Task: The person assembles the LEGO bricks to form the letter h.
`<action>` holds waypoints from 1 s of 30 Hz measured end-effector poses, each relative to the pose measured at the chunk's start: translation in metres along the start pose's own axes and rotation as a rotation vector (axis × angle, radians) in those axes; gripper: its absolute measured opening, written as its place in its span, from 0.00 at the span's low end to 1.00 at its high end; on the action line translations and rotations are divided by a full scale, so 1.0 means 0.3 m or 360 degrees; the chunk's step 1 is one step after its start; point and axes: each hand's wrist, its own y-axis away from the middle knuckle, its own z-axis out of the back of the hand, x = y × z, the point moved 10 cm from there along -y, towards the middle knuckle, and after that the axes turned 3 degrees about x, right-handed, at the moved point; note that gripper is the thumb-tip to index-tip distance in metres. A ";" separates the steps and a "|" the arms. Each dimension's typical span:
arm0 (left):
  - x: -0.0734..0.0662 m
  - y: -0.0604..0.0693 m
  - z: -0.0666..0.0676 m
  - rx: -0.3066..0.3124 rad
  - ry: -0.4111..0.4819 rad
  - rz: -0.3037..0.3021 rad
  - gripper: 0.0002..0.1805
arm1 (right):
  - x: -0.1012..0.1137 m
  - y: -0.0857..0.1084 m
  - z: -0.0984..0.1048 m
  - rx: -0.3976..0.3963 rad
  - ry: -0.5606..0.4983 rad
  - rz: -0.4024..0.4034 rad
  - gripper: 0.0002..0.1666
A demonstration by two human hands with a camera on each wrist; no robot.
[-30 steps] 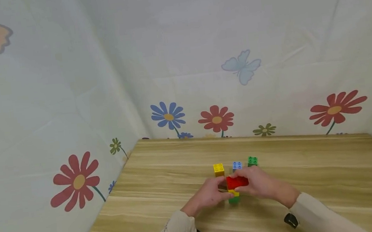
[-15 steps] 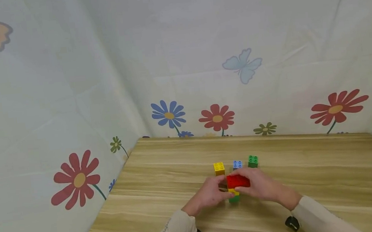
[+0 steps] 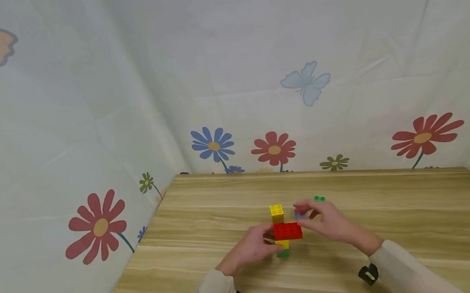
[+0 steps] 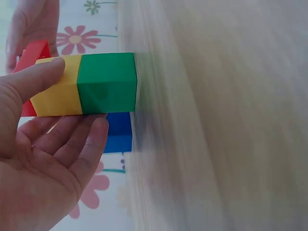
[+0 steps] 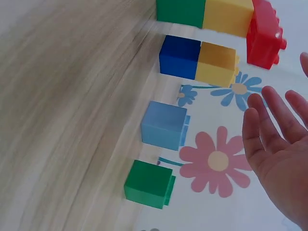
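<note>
My left hand (image 3: 250, 245) grips a small stack of toy building bricks. A green brick (image 4: 108, 83) forms its base, a yellow brick (image 4: 58, 98) sits in the middle, and a long red brick (image 3: 287, 231) lies across the top, jutting right. In the left wrist view the thumb presses the yellow brick, with fingers on its far side. My right hand (image 3: 327, 221) hovers just right of the red brick, fingers loosely bent and holding nothing. It partly covers a light blue brick (image 5: 163, 125) and a single green brick (image 5: 148, 184) in the head view.
Behind the held stack stands another stack, a yellow brick (image 5: 216, 63) on a dark blue brick (image 5: 179, 57). All rest on a wood-grain table (image 3: 206, 206). A flower-printed curtain (image 3: 228, 71) rises behind and to the left.
My right hand has let go of the red brick and drawn slightly away. The stack has shifted left with my left hand, still held.
</note>
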 end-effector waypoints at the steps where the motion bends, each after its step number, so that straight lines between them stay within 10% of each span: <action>1: 0.003 0.007 0.006 0.0000 -0.0005 0.0001 0.18 | -0.007 -0.005 -0.001 0.0001 -0.0002 -0.0025 0.23; 11: 0.024 0.053 0.067 -0.0017 -0.0005 0.0033 0.18 | -0.094 -0.083 -0.050 0.0019 -0.0036 -0.0286 0.26; 30: 0.036 0.069 0.098 -0.0064 0.0028 0.0034 0.18 | -0.154 -0.178 -0.189 0.0190 -0.0025 -0.0289 0.32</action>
